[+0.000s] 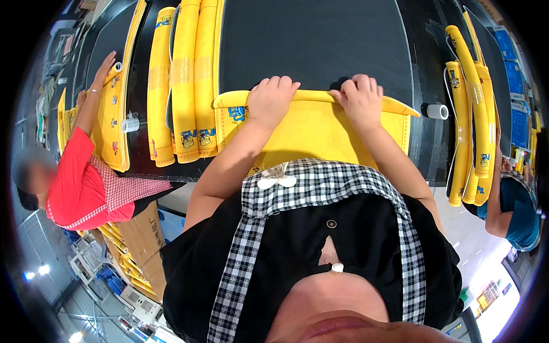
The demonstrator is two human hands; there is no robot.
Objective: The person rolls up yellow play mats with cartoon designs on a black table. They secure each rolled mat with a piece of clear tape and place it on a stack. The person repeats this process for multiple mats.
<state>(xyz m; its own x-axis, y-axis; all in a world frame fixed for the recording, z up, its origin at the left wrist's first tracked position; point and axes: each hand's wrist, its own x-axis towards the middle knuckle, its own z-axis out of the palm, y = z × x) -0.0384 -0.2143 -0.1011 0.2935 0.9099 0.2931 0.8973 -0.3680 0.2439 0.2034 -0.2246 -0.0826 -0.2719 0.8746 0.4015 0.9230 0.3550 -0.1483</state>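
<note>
A yellow printed mat [320, 132] with a black underside [314, 46] lies on the dark table in front of me. Its near end is turned up into a curled yellow fold across the width. My left hand [271, 102] is closed over the left part of this fold, fingers bent over the top. Toward the fold's right part, my right hand [360, 103] grips it the same way, thumb pointing inward. The fold's two ends stick out beyond my hands. Whatever lies inside the curl is hidden.
Rolled yellow mats [187, 86] stand close on the left; more rolls [472, 114] lie at right. A white tape roll [437, 111] and a clear one [130, 124] flank my mat. Co-workers are on both sides, one in a red top [71, 177]. A cardboard box [143, 246] stands lower left.
</note>
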